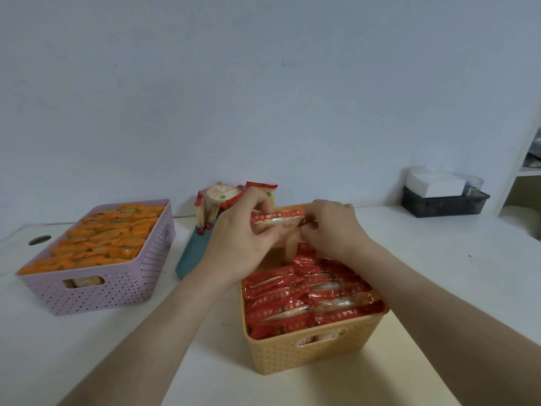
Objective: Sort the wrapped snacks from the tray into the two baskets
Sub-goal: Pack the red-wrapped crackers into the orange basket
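Both hands hold one red-wrapped snack (276,219) above the far end of the yellow basket (316,351). My left hand (240,244) grips its left end and my right hand (330,230) pinches its right end. The yellow basket is packed with several red-wrapped snacks (307,297). On the left stands a pink basket (117,285) filled with several orange-wrapped snacks (102,238). Behind my left hand, a teal tray (193,253) carries a few red-wrapped snacks (219,197), partly hidden by the hand.
A dark box (445,205) with a white box (436,183) on top sits at the back right by a white shelf unit (524,171). A round cable hole (40,240) lies in the white table (117,347) at far left. The wall runs close behind.
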Demonstrator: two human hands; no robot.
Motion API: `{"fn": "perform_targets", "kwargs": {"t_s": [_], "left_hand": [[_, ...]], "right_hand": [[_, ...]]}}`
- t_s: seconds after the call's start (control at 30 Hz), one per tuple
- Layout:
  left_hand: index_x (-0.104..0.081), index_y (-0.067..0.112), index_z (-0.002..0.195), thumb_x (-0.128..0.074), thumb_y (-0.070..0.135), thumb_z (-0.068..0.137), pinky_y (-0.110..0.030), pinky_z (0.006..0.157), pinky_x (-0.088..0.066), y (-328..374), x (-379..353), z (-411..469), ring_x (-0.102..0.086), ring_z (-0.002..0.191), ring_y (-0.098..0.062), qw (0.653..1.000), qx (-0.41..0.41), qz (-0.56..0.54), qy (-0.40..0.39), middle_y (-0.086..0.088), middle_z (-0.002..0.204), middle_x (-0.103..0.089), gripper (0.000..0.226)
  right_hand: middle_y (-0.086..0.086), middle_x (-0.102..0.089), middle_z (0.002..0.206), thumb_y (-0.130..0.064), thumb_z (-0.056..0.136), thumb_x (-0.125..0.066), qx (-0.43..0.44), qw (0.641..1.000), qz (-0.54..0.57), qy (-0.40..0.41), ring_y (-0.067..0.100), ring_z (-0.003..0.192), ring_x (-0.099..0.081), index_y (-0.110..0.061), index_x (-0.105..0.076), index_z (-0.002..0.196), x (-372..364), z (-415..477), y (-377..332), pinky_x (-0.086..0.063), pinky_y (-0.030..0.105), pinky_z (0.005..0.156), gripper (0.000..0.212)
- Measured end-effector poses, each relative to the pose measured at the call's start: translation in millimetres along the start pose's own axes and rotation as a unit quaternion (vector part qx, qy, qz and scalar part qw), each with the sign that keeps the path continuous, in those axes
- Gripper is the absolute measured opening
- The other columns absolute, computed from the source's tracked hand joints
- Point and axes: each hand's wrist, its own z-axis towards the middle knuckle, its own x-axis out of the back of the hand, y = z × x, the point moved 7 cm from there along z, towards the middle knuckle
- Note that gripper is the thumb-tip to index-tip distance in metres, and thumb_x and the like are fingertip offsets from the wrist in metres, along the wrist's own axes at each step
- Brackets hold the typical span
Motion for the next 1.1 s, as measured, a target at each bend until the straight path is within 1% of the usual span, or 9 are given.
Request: {"fn": "perform_targets", "kwargs": {"t_s": [0.13,0.33,0.43,0.5,0.6,0.67,0.8,0.9,1.1], "left_hand": [[-0.053,0.026,0.075,-0.082,0.047,0.067,-0.035,0.073,-0.056,-25,-9,-13,-0.064,0.083,-0.004,0.989,0.081,0.092,-0.087,0.015,0.084,-0.067,0.037],[-0.059,0.045,0.1,-0.052,0.056,0.09,-0.03,0.08,-0.05,-16,-20,-14,-0.06,0.087,-0.004,0.95,0.035,0.225,-0.212,0.023,0.089,-0.06,0.017],[-0.053,0.039,0.065,-0.03,0.056,0.098,-0.035,0.088,-0.043,-15,-27,-17,-0.055,0.065,-0.002,0.932,0.003,0.262,-0.249,0.017,0.064,-0.058,0.044],[-0.048,0.036,0.064,-0.023,0.055,0.1,-0.035,0.09,-0.038,-17,-34,-15,-0.051,0.062,-0.002,0.907,-0.012,0.312,-0.282,0.015,0.062,-0.055,0.048],[-0.046,0.033,0.062,-0.024,0.055,0.1,-0.031,0.082,-0.037,-20,-40,-13,-0.049,0.061,-0.003,0.898,-0.021,0.316,-0.304,0.013,0.062,-0.053,0.049],[-0.049,0.023,0.058,-0.031,0.05,0.1,-0.029,0.067,-0.039,-23,-37,-11,-0.052,0.055,-0.009,0.922,-0.012,0.275,-0.272,0.007,0.057,-0.055,0.053],[-0.055,0.008,0.061,-0.043,0.036,0.098,-0.032,0.053,-0.036,-29,-30,-5,-0.051,0.052,-0.015,0.963,0.019,0.189,-0.189,-0.003,0.057,-0.058,0.049],[-0.061,0.014,0.062,-0.05,0.034,0.092,-0.031,0.053,-0.039,-25,-39,-2,-0.054,0.056,-0.015,0.951,-0.006,0.209,-0.229,-0.001,0.058,-0.06,0.038],[-0.057,0.017,0.058,-0.049,0.035,0.089,-0.019,0.053,-0.029,-21,-52,0,-0.052,0.054,-0.012,0.917,-0.029,0.25,-0.31,0.003,0.055,-0.058,0.037]], "right_hand": [[-0.004,-0.061,0.086,-0.011,0.082,-0.055,0.008,0.998,0.043,0.048,0.019,0.08,-0.058,-0.02,-0.071,0.092,8,-1,-1,-0.041,0.037,0.084,0.021],[-0.001,-0.063,0.096,-0.017,0.083,-0.051,0.039,0.998,-0.037,-0.042,0.024,0.093,-0.06,-0.023,-0.067,0.095,5,-5,-15,-0.044,0.036,0.083,0.021],[-0.005,-0.062,0.109,-0.026,0.089,-0.048,0.022,0.993,-0.055,-0.103,0.019,0.104,-0.057,-0.028,-0.061,0.107,6,-13,-19,-0.038,0.039,0.088,0.023],[-0.007,-0.061,0.115,-0.032,0.095,-0.039,0.01,0.982,-0.066,-0.176,0.018,0.111,-0.054,-0.03,-0.054,0.117,-3,-23,-18,-0.028,0.046,0.098,0.027],[-0.009,-0.061,0.087,-0.032,0.098,-0.028,0.028,0.975,-0.112,-0.187,0.018,0.093,-0.056,-0.028,-0.054,0.092,-11,-38,-15,-0.021,0.044,0.101,0.027],[-0.011,-0.051,0.069,-0.031,0.097,-0.027,0.017,0.982,-0.109,-0.154,0.015,0.079,-0.05,-0.026,-0.046,0.073,-6,-41,-12,-0.022,0.043,0.103,0.031],[-0.009,-0.057,0.075,-0.051,0.092,-0.025,-0.05,0.983,-0.094,-0.148,0.014,0.08,-0.054,-0.025,-0.046,0.068,-5,-44,-4,-0.03,0.047,0.099,0.041],[-0.009,-0.06,0.077,-0.071,0.089,-0.018,-0.081,0.98,-0.118,-0.137,0.015,0.08,-0.057,-0.027,-0.05,0.07,-5,-51,-2,-0.027,0.049,0.097,0.058],[-0.007,-0.065,0.084,-0.068,0.092,-0.015,-0.102,0.98,-0.121,-0.123,0.016,0.089,-0.061,-0.024,-0.059,0.079,1,-60,-2,-0.014,0.056,0.107,0.064]]}}
